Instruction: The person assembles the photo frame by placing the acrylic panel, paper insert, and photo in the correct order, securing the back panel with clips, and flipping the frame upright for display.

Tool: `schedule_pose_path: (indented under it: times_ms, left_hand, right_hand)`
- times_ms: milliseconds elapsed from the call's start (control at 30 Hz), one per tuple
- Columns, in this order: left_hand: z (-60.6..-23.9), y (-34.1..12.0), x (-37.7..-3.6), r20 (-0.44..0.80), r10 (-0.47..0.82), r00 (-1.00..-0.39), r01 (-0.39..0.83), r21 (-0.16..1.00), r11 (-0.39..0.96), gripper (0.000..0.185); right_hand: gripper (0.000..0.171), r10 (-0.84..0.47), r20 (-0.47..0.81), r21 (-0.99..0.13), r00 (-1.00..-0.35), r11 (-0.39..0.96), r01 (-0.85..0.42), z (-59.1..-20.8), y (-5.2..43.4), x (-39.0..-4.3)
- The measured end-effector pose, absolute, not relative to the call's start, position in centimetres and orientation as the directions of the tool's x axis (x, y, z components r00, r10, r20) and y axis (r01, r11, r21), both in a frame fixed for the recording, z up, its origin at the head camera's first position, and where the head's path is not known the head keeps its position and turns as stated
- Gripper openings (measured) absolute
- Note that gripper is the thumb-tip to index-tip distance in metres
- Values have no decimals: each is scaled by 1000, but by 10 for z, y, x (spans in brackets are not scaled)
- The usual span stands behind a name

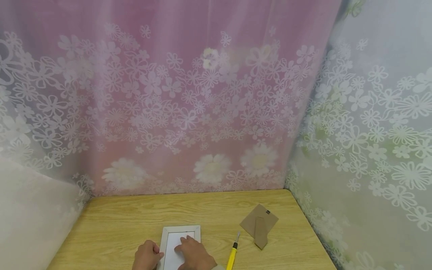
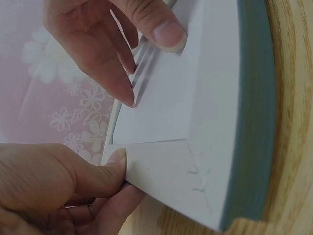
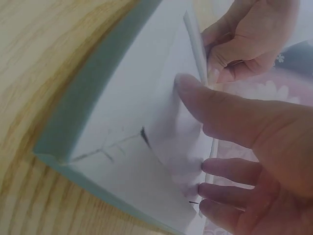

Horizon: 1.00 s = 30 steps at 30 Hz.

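Observation:
A picture frame (image 1: pixel 182 228) lies on the table, its pale back side up and its outer side edge greenish in the wrist views. Inside its opening is a white sheet (image 1: pixel 174 247). My left hand (image 1: pixel 147 255) pinches the frame's border between thumb and fingers, as the left wrist view shows. My right hand (image 1: pixel 195 254) reaches over the opening, with its thumb (image 3: pixel 188 83) on the white sheet and its spread fingers toward the opposite side. A small dark gap shows at one inner corner of the frame in the right wrist view.
Right of the frame lies a yellow-handled screwdriver (image 1: pixel 232 257) with a metal shaft. Farther right is a brown backing board (image 1: pixel 269 221) with a stand leg attached. Floral curtains (image 1: pixel 202 112) hang behind and on both sides of the wood-grain table (image 1: pixel 118 217).

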<state>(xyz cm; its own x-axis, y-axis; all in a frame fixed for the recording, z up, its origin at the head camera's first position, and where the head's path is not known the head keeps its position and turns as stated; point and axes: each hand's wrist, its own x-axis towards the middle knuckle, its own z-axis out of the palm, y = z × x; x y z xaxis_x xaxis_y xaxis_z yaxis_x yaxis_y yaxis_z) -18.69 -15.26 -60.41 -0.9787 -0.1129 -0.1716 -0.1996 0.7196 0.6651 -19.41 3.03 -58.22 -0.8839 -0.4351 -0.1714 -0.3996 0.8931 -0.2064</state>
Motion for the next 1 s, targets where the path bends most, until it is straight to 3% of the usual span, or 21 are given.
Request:
schedule_pose_path:
  times_ms: [467,800,1000]
  left_hand:
    - [-603,-153,-189,-211,-113,-971,-227,658,718,22]
    - [-605,-152,-187,-193,-121,-974,-220,662,716,24]
    - [-607,-153,-187,-158,-111,-981,-189,667,721,24]
  right_hand:
    - [54,-446,-180,-182,-877,891,-417,-586,31,-197]
    - [37,-397,70,-157,-915,901,-403,-573,54,-203]
    - [34,-306,70,-230,-950,921,-313,-562,72,-212]
